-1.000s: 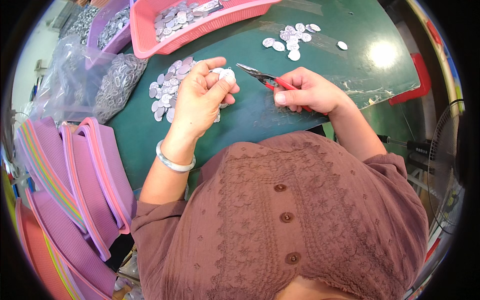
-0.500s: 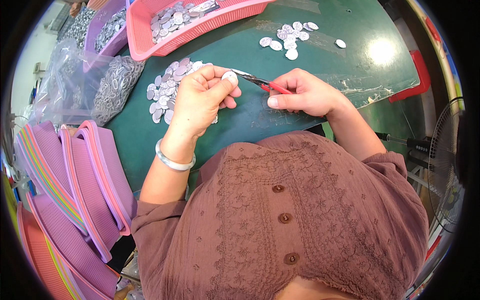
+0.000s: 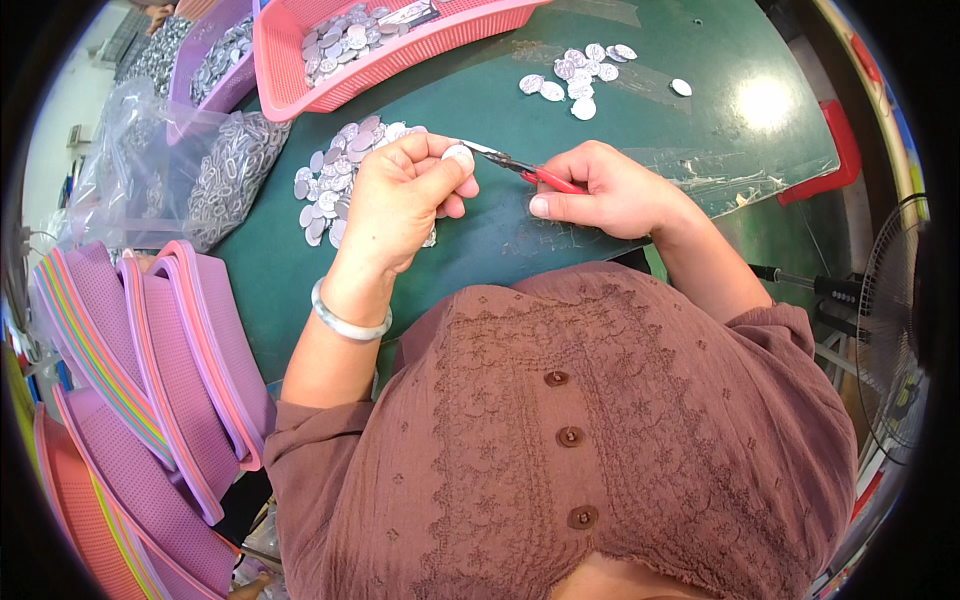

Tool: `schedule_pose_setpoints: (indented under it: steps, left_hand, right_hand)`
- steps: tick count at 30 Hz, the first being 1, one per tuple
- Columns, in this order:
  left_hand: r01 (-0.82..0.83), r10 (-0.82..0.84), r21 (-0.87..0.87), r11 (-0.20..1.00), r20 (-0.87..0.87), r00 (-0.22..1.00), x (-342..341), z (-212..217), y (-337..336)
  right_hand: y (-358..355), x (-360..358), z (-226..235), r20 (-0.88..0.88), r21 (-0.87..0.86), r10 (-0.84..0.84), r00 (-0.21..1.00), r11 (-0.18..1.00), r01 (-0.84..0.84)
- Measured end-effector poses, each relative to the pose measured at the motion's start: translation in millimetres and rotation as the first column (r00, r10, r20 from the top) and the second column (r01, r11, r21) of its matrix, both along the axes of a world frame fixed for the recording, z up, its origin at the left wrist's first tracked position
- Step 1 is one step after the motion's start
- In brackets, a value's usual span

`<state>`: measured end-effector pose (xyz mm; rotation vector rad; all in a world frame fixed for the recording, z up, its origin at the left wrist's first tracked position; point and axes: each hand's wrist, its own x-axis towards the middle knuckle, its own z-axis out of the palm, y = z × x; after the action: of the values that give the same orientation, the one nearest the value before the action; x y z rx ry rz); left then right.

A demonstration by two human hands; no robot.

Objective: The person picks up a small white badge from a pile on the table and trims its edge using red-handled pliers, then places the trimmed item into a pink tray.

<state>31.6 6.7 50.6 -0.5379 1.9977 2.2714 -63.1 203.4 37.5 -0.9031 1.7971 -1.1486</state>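
Between thumb and fingers, my left hand point(image 3: 405, 195) pinches a small silvery disc-shaped tag point(image 3: 459, 156) above the green table point(image 3: 490, 245). My right hand point(image 3: 605, 190) is closed on red-handled pliers point(image 3: 555, 181). Their dark, narrow jaws point left and reach the upper edge of the tag; what exactly lies between the jaw tips is too small to tell. Behind my left hand is a pile of similar silvery tags point(image 3: 325, 190), partly hidden by it. A smaller group of tags point(image 3: 578, 72) lies farther off to the right.
A pink basket point(image 3: 400, 57) of tags stands at the back. Left of the pile, a clear bag point(image 3: 235, 175) holds metal links, near a purple basket point(image 3: 185, 80). Stacked purple and pink baskets point(image 3: 190, 350) crowd my left side. A fan point(image 3: 890, 320) stands at right.
The pliers and my right hand have shifted very slightly, with the jaws still at the tag. My left hand keeps its pinch almost unmoved.
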Motion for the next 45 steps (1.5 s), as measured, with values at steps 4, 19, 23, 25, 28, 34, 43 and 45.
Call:
schedule_pose_setpoints:
  steps: [4, 19, 23, 25, 28, 34, 43, 45]
  left_hand:
    - [0.003, -0.002, -0.005, 1.0, 0.018, 1.0, 0, 1, -1]
    - [0.018, -0.019, 0.007, 1.0, 0.035, 0.999, -1, 2, -4]
    - [0.023, -0.023, 0.007, 1.0, 0.022, 1.0, 0, 2, -4]
    - [0.018, -0.018, 0.025, 1.0, -0.003, 1.0, 1, 1, -3]
    - [0.012, -0.012, 0.023, 1.0, -0.034, 0.999, 2, 0, -1]
    - [0.011, -0.008, 0.025, 1.0, -0.097, 0.995, 3, -8, 0]
    - [-0.016, 0.018, 0.058, 0.998, -0.048, 0.999, 1, -8, 0]
    - [-0.031, 0.034, 0.079, 0.996, -0.04, 0.999, 1, -10, -1]
  right_hand:
    - [0, 0, -1, -0.009, 0.007, -0.001, 1.0, 1.0, 0.001]
    - [0, 0, -5, -0.053, -0.01, -0.005, 0.999, 1.0, 0.004]
    - [0, 0, -3, -0.045, 0.006, -0.006, 0.999, 1.0, 0.006]
    - [0, -1, 0, -0.016, 0.011, 0.003, 1.0, 1.0, -0.003]
    - [1, -2, 2, 0.051, 0.016, 0.009, 0.999, 1.0, -0.01]
    - [2, -5, 1, 0.19, 0.012, 0.006, 0.982, 1.0, -0.008]
    - [4, -9, -5, 0.258, -0.028, -0.02, 0.966, 0.999, 0.028]
    - [6, -9, -5, 0.322, -0.04, -0.06, 0.945, 0.996, 0.077]
